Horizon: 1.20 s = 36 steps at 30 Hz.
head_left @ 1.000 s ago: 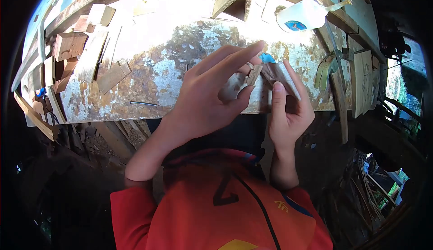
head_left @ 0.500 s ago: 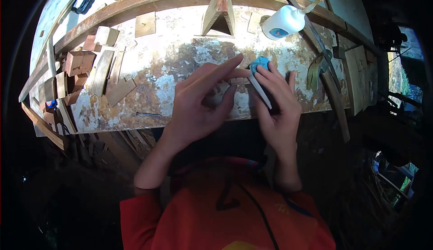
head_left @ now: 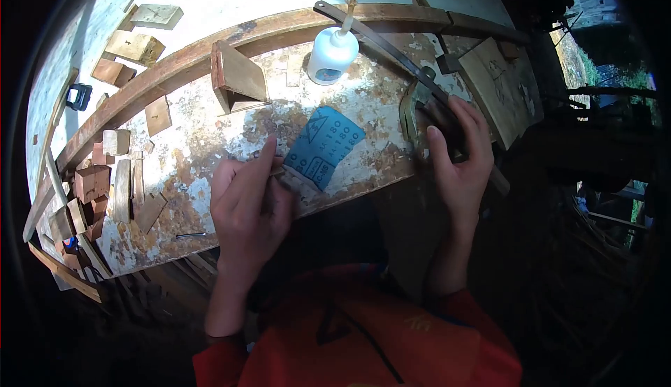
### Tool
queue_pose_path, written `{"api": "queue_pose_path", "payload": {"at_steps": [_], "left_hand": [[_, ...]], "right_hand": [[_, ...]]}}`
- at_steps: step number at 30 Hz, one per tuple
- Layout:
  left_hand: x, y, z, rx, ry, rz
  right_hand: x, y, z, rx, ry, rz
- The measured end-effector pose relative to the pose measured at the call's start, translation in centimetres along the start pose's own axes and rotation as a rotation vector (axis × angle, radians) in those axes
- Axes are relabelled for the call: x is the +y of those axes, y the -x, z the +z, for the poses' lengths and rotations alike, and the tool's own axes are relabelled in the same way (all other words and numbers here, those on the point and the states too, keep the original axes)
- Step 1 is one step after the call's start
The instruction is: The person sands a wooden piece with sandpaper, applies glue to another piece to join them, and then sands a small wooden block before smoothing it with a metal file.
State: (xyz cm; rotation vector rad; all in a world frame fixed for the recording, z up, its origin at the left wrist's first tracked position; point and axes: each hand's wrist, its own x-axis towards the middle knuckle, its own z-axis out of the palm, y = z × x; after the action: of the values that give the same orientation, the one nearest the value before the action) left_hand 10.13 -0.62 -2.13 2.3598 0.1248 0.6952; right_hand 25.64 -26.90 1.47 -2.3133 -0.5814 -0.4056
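Note:
My left hand [head_left: 248, 202] is at the bench's front edge with its index finger raised. Its other fingers close on a small piece of wood [head_left: 278, 170], mostly hidden by the hand. Beside it a blue sheet of sandpaper [head_left: 328, 142], printed with 180, lies on the bench, its lower left corner near my fingertips. My right hand [head_left: 465, 160] is over the right side, thumb and fingers apart, close to the lower end of a long metal bar [head_left: 391, 50]. A curved greenish strip [head_left: 408, 116] lies just left of that hand.
A white glue bottle [head_left: 332, 57] stands behind the sandpaper. An angled wooden piece [head_left: 237, 78] is left of it, before a long wooden rail [head_left: 189, 62]. Several wood blocks [head_left: 92, 183] crowd the left end. A nail-like rod [head_left: 191, 235] lies near the front edge.
The sandpaper, folded in my right hand before, now lies spread on the bench. My right hand has moved right to the metal bar. The view has turned, shifting the bench items leftward.

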Motion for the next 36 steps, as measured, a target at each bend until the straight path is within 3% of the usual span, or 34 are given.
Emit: {"api": "queue_pose_path", "payload": {"at_steps": [4,8,23,26,29,32,33,36], "left_hand": [[0.3,-0.6,-0.7,-0.137,-0.03,-0.012],[0.6,-1.0,-0.7,-0.181,-0.038,0.014],[-0.2,0.3,0.2,-0.025,-0.051,0.04],[-0.3,0.6,0.6,-0.007,-0.026,0.05],[-0.1,0.5,0.6,0.013,-0.05,0.048],[0.2,0.4,0.5,0.012,-0.048,0.042],[0.2,0.4,0.5,0.007,-0.041,0.032],[0.0,0.4,0.5,0.017,-0.036,0.041]], "right_hand": [[3.4,-1.0,-3.3,-0.06,0.248,0.215],[5.2,-0.5,-3.9,-0.164,0.29,0.233],[6.5,-0.6,-4.3,-0.16,0.127,0.25],[9.6,-2.3,-7.0,0.037,0.167,0.303],[14.2,-4.1,-11.0,0.075,0.544,0.298],[18.5,-5.1,-12.7,-0.163,0.356,0.311],[18.7,-5.2,-13.0,-0.292,0.423,0.379],[18.7,-5.2,-13.1,-0.32,0.46,0.321]]}}
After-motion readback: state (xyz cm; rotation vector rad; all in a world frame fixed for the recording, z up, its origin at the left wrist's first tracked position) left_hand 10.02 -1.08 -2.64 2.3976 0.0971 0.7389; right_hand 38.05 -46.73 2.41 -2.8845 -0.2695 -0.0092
